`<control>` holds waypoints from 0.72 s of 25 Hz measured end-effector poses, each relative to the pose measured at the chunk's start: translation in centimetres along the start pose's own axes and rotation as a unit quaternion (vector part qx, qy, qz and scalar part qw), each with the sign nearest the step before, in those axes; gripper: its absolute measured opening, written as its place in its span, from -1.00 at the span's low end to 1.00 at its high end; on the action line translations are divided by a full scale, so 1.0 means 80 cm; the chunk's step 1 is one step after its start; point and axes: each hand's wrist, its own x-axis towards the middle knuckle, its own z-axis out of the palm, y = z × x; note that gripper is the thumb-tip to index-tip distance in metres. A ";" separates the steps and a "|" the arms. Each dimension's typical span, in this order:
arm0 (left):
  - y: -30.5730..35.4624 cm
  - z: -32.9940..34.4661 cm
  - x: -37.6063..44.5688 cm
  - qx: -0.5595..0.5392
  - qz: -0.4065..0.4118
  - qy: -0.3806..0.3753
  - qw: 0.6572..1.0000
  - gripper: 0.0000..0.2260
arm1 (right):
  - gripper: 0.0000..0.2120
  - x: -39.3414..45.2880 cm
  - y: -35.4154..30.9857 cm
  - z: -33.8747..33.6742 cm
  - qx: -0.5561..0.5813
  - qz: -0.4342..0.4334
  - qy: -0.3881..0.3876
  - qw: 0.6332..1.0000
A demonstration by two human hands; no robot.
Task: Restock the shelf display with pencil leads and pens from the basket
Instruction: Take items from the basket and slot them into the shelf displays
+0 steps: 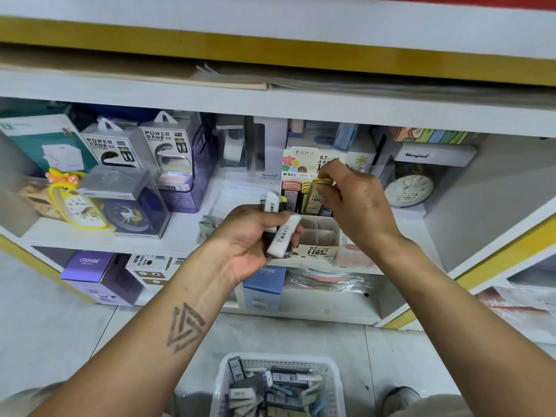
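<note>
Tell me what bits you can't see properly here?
- Head view: the display box back slots, hidden behind the right hand.
- The lead cases in the left hand: count unclear, fingers cover them.
- The basket: cut off by the bottom edge.

The left hand [252, 236] grips several slim white and dark pencil-lead cases [282, 234]; the right hand [353, 197] pinches a yellow-capped lead case [319, 192] in the divided cardboard display box [319, 233]. Below, a white plastic lattice basket [278, 386] holds more cases.
</note>
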 end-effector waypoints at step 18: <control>0.000 0.003 -0.001 -0.035 0.040 0.027 0.998 -0.81 | -0.85 -0.002 -0.034 -0.004 0.427 0.289 -0.203 0.833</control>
